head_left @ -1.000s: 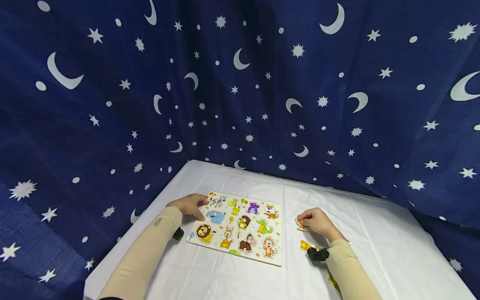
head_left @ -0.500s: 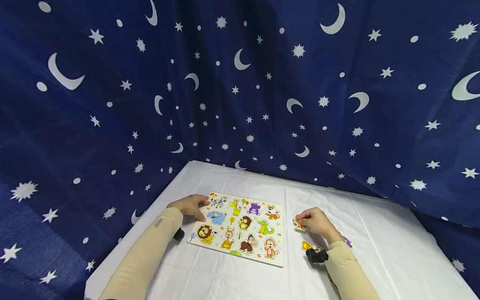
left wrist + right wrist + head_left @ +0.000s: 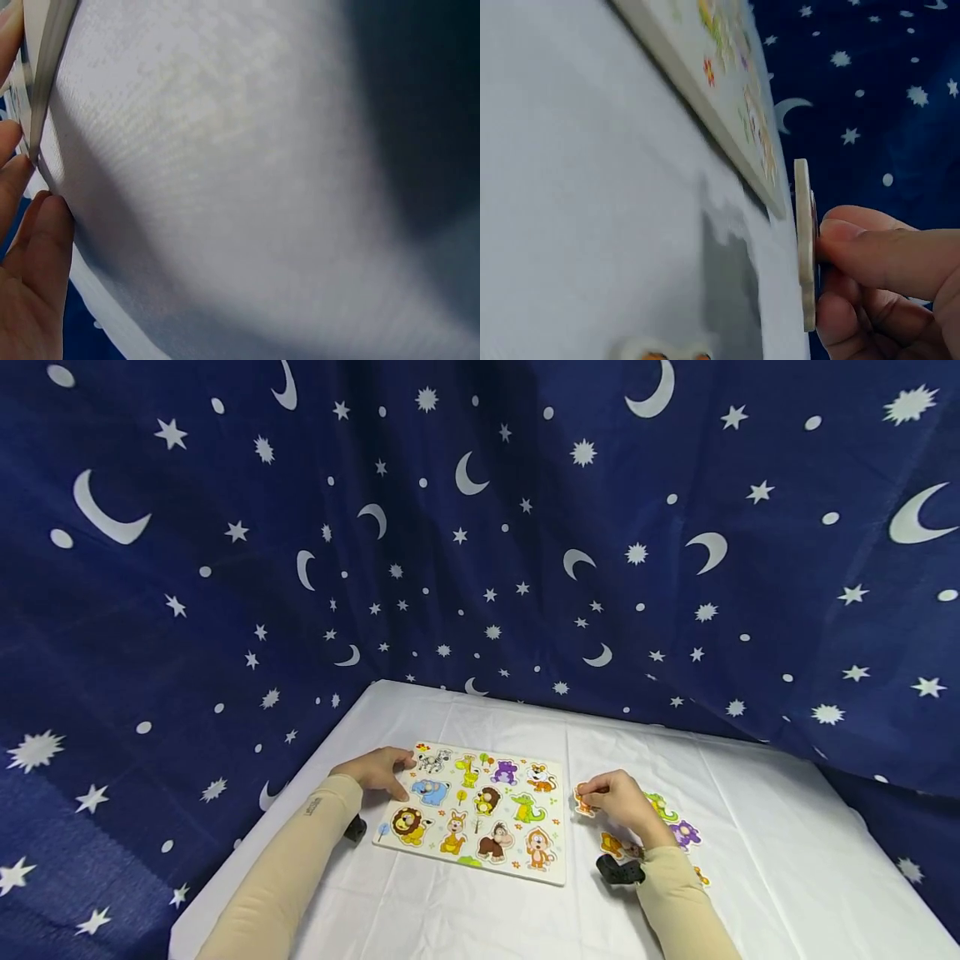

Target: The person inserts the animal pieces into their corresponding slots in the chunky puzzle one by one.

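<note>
A white wooden puzzle board [image 3: 557,870] with colourful animal pictures lies on the table. My left hand [image 3: 378,772] touches its left edge, thumb and fingers spread along the side. In the left wrist view the fingertips [image 3: 52,217] lie right at the board's edge [image 3: 46,75]. Just off the board's right side, my right hand [image 3: 621,797] pinches an orange animal puzzle piece [image 3: 584,805] between thumb and fingers. The right wrist view shows this puzzle piece [image 3: 805,247] edge-on and upright, raised over the white cloth, its shadow falling below. My fingers partly cover its picture.
Loose puzzle pieces lie around my right forearm: a green crocodile [image 3: 660,806], a purple hippo [image 3: 686,835], and an orange-yellow one [image 3: 611,845] beside the black wrist camera [image 3: 619,870]. A white cloth [image 3: 450,918] covers the table. Dark blue star-patterned curtains [image 3: 480,568] stand behind.
My right hand has moved left with the orange puzzle piece, nearer the board, uncovering the crocodile and hippo pieces. My left hand stays at the board's edge. The head view has shifted slightly.
</note>
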A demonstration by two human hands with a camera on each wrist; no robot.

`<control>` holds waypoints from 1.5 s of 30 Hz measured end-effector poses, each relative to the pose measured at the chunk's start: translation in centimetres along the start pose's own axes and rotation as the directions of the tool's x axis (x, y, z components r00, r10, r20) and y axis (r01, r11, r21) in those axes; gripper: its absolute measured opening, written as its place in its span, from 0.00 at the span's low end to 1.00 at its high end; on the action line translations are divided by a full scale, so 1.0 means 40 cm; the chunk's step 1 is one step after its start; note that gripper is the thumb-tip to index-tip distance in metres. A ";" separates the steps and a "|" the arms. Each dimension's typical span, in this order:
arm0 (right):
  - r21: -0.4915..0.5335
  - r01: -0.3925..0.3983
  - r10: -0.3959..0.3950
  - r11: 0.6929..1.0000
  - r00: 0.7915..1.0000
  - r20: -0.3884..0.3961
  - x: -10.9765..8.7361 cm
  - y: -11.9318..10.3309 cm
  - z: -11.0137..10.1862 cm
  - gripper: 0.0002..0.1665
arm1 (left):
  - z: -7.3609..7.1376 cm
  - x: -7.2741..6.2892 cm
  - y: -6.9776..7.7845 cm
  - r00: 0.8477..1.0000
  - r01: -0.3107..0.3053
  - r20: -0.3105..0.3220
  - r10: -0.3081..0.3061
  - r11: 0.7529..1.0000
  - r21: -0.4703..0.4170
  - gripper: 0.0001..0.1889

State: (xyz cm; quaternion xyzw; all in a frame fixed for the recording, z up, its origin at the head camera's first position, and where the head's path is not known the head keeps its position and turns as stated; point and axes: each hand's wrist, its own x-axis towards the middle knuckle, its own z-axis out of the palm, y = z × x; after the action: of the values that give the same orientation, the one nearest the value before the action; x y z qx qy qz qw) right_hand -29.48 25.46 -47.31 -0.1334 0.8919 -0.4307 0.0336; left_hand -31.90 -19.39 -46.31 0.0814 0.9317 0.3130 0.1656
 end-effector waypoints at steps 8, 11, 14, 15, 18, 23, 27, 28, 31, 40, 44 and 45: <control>0.047 -0.011 0.011 0.999 1.000 -0.017 -0.019 -0.006 0.014 0.06 | 0.010 0.006 -0.001 1.000 0.015 -0.016 -0.015 1.000 -0.010 0.34; 0.075 -0.004 0.006 0.997 1.000 -0.022 -0.025 -0.016 0.014 0.06 | 0.013 0.009 -0.002 1.000 0.015 -0.019 -0.015 1.000 0.004 0.34; 0.076 0.017 -0.015 0.997 1.000 -0.026 -0.026 -0.029 0.010 0.07 | 0.012 0.007 0.002 1.000 0.022 -0.020 -0.022 1.000 0.004 0.35; 0.077 0.015 -0.013 0.997 1.000 -0.029 -0.026 -0.034 0.009 0.07 | 0.011 0.007 0.002 1.000 0.024 -0.020 -0.024 1.000 -0.003 0.35; 0.070 0.013 -0.012 0.997 1.000 -0.023 -0.029 -0.042 0.006 0.07 | 0.013 0.008 0.001 0.999 0.026 -0.020 -0.026 1.000 -0.016 0.35; 0.090 0.036 -0.037 0.995 0.999 0.008 -0.030 -0.048 0.006 0.07 | 0.010 0.006 0.001 1.000 0.027 -0.016 -0.027 1.000 0.000 0.35; 0.092 0.048 -0.051 0.995 0.998 0.026 -0.029 -0.051 0.013 0.06 | 0.007 0.007 0.003 1.000 0.025 -0.005 -0.025 1.000 -0.001 0.35; 0.093 0.049 -0.052 0.994 0.998 0.030 -0.029 -0.052 0.017 0.06 | 0.007 0.008 0.005 1.000 0.021 -0.003 -0.021 1.000 0.003 0.35; 0.107 0.057 -0.064 0.993 0.996 0.056 -0.031 -0.053 0.029 0.07 | 0.007 0.012 0.008 1.000 0.018 0.001 -0.018 1.000 -0.003 0.35; 0.150 0.085 -0.100 0.985 0.990 0.098 -0.031 -0.061 0.058 0.07 | 0.008 0.012 0.012 1.000 0.017 0.003 -0.017 1.000 0.014 0.34; 0.173 0.095 -0.117 0.980 0.986 0.122 -0.030 -0.072 0.065 0.07 | 0.007 0.008 0.015 1.000 0.020 0.004 -0.020 1.000 0.024 0.35; 0.178 0.100 -0.124 0.979 0.984 0.130 -0.028 -0.076 0.067 0.07 | 0.006 0.008 0.016 1.000 0.023 0.003 -0.023 1.000 0.020 0.36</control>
State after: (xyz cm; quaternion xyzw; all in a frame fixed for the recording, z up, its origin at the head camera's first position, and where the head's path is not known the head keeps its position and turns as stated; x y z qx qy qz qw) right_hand -27.30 21.94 -46.70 -0.2101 0.8383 -0.4961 0.0832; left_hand -32.07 -18.69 -46.18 0.0729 0.9354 0.3016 0.1698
